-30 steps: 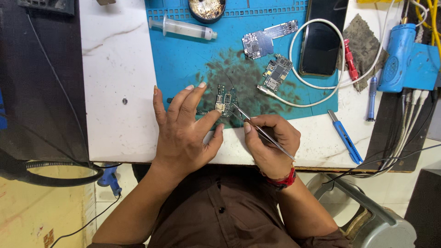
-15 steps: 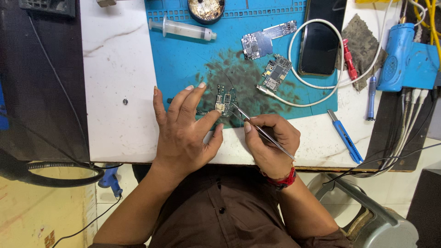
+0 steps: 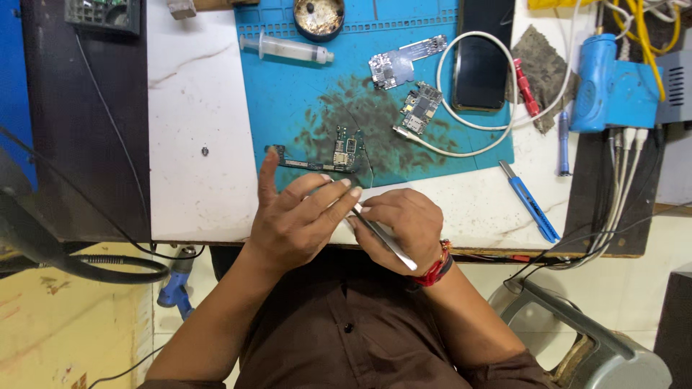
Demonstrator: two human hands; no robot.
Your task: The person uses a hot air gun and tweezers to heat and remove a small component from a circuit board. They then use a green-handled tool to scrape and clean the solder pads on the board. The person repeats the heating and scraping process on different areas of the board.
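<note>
Near table edge, right hand (image 3: 398,225) pinching tweezers (image 3: 382,238) (silver) — left hand (image 3: 299,220) touching.

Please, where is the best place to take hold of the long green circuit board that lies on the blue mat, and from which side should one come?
The circuit board lies flat on the blue mat, long side left to right. Probably best is a grip across its two long edges, at the bare narrow strip on its left, coming from above. The wider right part carries chips, so fingers should stay off it. The left hand is nearest.
</note>
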